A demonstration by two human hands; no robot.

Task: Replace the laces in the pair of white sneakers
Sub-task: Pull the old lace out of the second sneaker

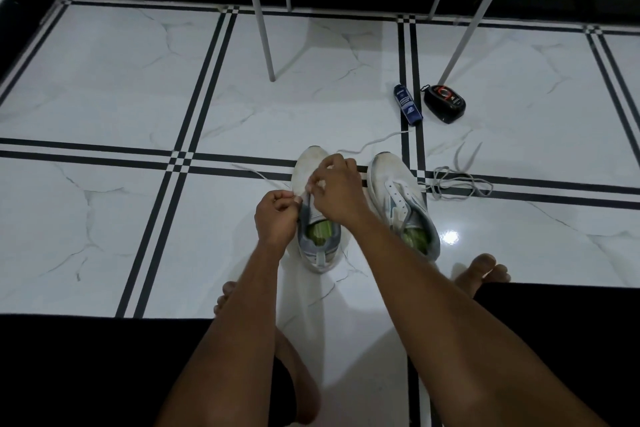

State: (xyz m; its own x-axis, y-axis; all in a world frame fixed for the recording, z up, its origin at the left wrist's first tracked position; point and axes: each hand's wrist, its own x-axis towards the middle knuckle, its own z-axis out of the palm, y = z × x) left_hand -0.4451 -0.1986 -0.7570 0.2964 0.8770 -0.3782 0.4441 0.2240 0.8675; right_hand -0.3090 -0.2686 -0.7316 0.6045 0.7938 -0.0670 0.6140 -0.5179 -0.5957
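The left sneaker (313,208) is set at centre; a lace (374,141), trailing toward one o'clock, is pinched by the left hand (277,217) and right hand (337,189), evidently for threading; the right sneaker (403,204) waits at three o'clock, unlaced.

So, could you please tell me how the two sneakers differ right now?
The left sneaker is being worked on: the left hand and right hand both pinch a lace at its eyelets, while the right sneaker sits untouched. The right sneaker's eyelets show empty, with a loose lace lying beside it on the floor. Both are white with grey trim and green insoles, toes pointing away.
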